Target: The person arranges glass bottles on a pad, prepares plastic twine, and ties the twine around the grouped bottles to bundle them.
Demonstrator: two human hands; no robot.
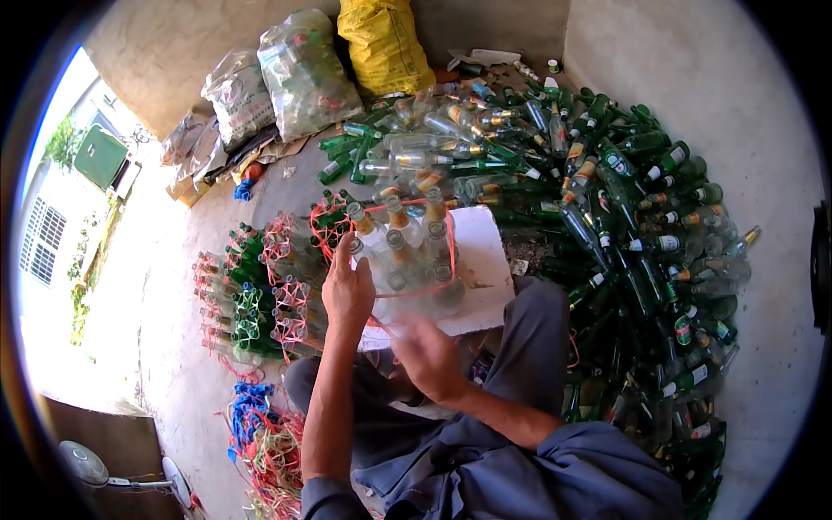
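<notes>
A cluster of clear glass bottles [397,251] stands upright on a white board [485,260] in front of me. Pink-red twine [452,234] runs loosely around their necks and sides. My left hand [349,290] rests against the left side of the cluster, fingers stretched upward along the glass. Close to the board's front edge is my right hand [426,357], smeared by motion. A strand of the twine passes near its fingers, but whether they grip it is hidden by the blur.
Tied bundles of bottles [251,290] stand at the left. A heap of loose green and clear bottles [624,225] spreads along the right and back. Filled sacks [303,74] and a yellow sack [386,43] lean by the wall. Tangled twine [269,451] and a fan [84,462] are lower left.
</notes>
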